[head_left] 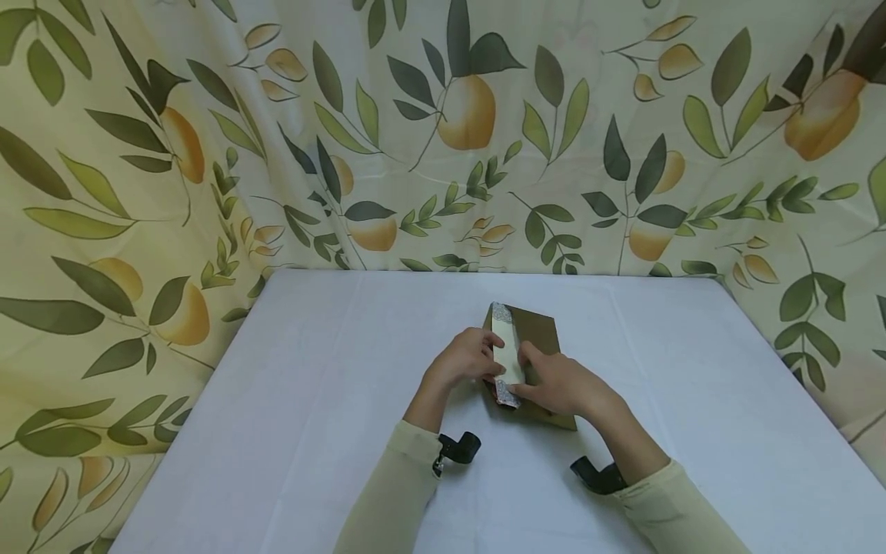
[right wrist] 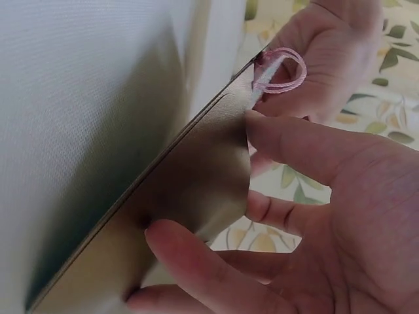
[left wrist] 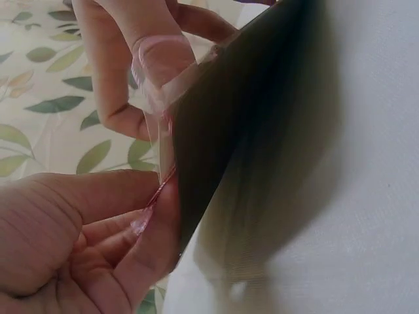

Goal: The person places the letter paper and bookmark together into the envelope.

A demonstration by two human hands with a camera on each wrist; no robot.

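Note:
A flat brown folder-like piece (head_left: 538,332) lies on the table, with a pale strip (head_left: 506,346) with glittery silver ends along its left side. My left hand (head_left: 467,358) is at the strip's left edge. In the left wrist view its thumb and finger pinch a thin pink cord (left wrist: 157,191) beside clear film (left wrist: 163,140). My right hand (head_left: 561,381) comes in from the right, fingertips on the strip and the brown piece. In the right wrist view its fingers hold the brown piece (right wrist: 190,170) by surface and edge. A pink cord loop (right wrist: 302,69) sticks out at the corner.
The brown piece stands on a white-covered table (head_left: 346,415). Behind and beside it hangs a curtain (head_left: 429,177) printed with leaves and fruit. Dark wrist cameras (head_left: 460,448) sit on both wrists, below the hands.

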